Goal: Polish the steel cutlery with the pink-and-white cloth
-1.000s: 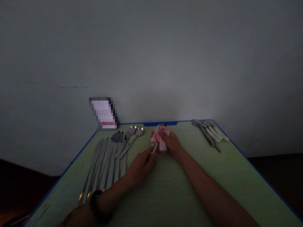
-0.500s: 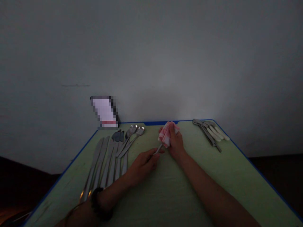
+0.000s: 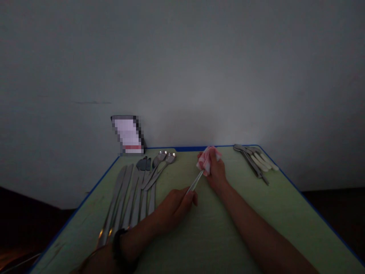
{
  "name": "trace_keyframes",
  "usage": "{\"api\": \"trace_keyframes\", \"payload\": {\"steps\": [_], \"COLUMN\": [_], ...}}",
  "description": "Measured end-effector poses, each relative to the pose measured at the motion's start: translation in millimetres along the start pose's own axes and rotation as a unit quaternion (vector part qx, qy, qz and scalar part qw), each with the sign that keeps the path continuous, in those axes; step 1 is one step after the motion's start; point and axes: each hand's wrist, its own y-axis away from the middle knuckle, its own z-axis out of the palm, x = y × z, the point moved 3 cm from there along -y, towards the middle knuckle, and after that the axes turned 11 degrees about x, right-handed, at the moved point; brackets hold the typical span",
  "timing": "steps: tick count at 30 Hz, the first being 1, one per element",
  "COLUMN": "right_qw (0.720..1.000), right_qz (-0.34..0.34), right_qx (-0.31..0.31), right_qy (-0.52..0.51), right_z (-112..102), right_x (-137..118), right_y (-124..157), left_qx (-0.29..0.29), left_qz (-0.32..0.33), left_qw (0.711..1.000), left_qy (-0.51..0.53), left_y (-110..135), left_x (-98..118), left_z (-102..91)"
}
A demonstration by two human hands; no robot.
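My left hand (image 3: 179, 207) is closed around the lower end of a thin, shiny piece of metal cutlery (image 3: 195, 182), which slants up and to the right. Its far end disappears inside a pink and white cloth (image 3: 207, 160), so I cannot tell which kind of cutlery it is. The cloth is bunched in my right hand (image 3: 217, 171), its fingers wrapped round it. Left of my hands lie several metal spoons (image 3: 168, 160), overlapping a row of forks. Long table knives (image 3: 118, 190) lie at the row's left, their lower ends near my left forearm.
A blurred-out phone-like screen (image 3: 128, 133) leans on the wall at the table's back left. At the back right lies a pile of cutlery, some with white handles (image 3: 261, 161) and some with dark metal ones. The pale green table (image 3: 216, 236) has a blue edge.
My hands have moved apart: the left a little down toward me, the right slightly right with the cloth. More of the metal handle shows between them.
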Motion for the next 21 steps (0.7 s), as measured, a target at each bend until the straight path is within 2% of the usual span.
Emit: {"api": "trace_keyframes", "payload": {"steps": [4, 9, 14, 18, 21], "right_qw": [1.000, 0.999, 0.997, 0.996, 0.990], "right_qz": [0.010, 0.027, 0.039, 0.049, 0.051], "right_qx": [-0.011, -0.039, -0.051, -0.044, -0.087], "right_qy": [0.016, 0.019, 0.031, 0.051, 0.095], "right_z": [1.0, 1.8, 0.4, -0.7, 0.4], "right_x": [-0.8, 0.4, 4.7, 6.4, 8.1], "right_y": [2.9, 3.8, -0.9, 0.8, 5.7], "left_qx": [0.003, 0.022, 0.056, 0.061, 0.065], "left_qz": [-0.004, -0.015, -0.020, -0.068, -0.087], "left_qw": [0.998, 0.995, 0.997, 0.996, 0.994], "left_qy": [-0.059, -0.098, -0.058, -0.011, 0.010], "left_y": [-1.2, -4.7, -9.1, -10.8, -11.1], "left_x": [-0.5, -10.9, -18.2, -20.2, -19.7], "left_z": [4.9, 9.0, 7.3, 5.7, 5.7]}}
